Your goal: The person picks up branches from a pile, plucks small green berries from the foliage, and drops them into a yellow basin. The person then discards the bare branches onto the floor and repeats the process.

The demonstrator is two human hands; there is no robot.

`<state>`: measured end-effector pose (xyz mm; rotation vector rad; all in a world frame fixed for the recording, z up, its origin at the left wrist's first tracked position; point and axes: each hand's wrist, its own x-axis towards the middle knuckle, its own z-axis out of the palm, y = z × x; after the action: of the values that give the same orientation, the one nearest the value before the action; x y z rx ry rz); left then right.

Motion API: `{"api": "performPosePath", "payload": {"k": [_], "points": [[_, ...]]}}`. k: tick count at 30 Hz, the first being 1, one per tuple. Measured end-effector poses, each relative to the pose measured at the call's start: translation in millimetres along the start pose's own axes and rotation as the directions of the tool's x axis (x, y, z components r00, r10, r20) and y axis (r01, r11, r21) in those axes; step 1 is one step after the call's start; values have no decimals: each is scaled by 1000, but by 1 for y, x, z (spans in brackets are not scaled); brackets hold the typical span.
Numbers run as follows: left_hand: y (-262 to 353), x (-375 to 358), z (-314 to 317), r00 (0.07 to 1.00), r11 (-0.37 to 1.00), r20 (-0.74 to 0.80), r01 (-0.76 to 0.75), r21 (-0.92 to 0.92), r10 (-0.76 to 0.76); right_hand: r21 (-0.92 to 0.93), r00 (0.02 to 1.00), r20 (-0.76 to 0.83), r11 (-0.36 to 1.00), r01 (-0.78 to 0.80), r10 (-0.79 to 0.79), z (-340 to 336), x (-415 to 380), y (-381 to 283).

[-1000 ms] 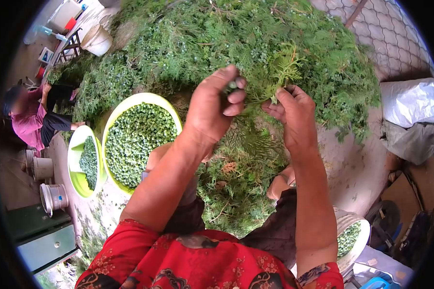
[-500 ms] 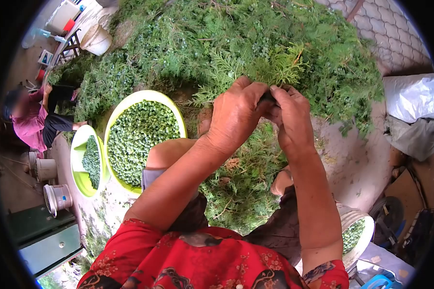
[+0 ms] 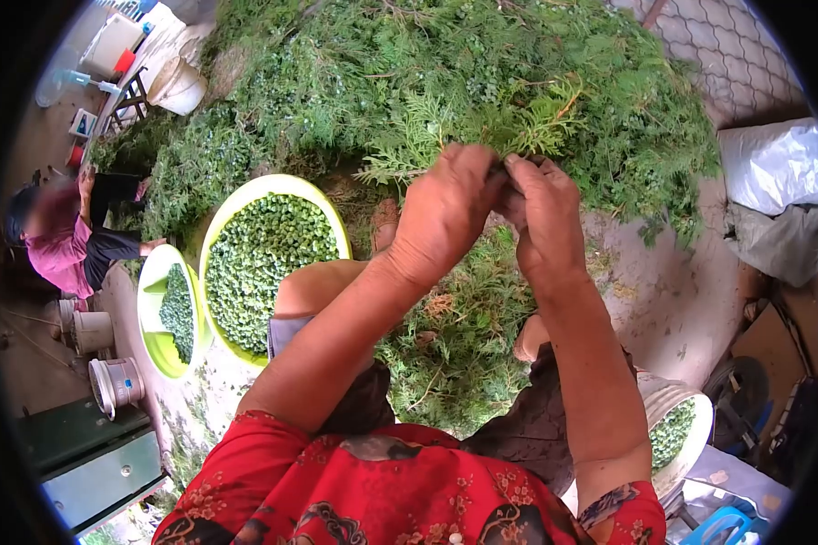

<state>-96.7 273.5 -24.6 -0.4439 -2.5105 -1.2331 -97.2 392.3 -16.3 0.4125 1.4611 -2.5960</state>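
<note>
My left hand [image 3: 447, 213] and my right hand [image 3: 547, 213] are close together in front of me, fingers pinched at the base of a leafy conifer sprig [image 3: 547, 132]. Its flat, scale-like fronds fan out beyond my fingertips, some of them yellowish. What lies between the fingertips is partly hidden by the fingers. To the left of my knee stands a yellow-green tub [image 3: 340, 213] filled with small green cones [image 3: 268, 259]. A large heap of cut conifer branches [image 3: 336, 82] spreads behind my hands.
Stripped greenery [image 3: 454, 363] lies between my feet. A second tub [image 3: 147, 313], partly filled, stands at the left, near a seated person [image 3: 59, 232]. A white bucket [image 3: 695, 436] of cones is at my right. White sacks [image 3: 777, 168] and buckets [image 3: 116, 381] stand at the sides.
Both hands stay together at the sprig; the left fingers have curled and shifted slightly. The view has moved a little.
</note>
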Motion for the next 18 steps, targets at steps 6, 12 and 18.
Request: {"api": "performPosePath", "payload": {"k": [6, 12, 18], "points": [[29, -4, -107, 851, 541, 183, 464, -702, -492, 104, 994, -112, 995, 5, 7, -19, 20, -14], [-147, -103, -201, 902, 839, -203, 430, 333, -381, 119, 997, -79, 993, -6, 16, -27, 18, -15], [-199, -178, -221, 822, 519, 63, 296, 802, -565, 11, 993, -115, 1000, -9, 10, -16, 9, -24]]}}
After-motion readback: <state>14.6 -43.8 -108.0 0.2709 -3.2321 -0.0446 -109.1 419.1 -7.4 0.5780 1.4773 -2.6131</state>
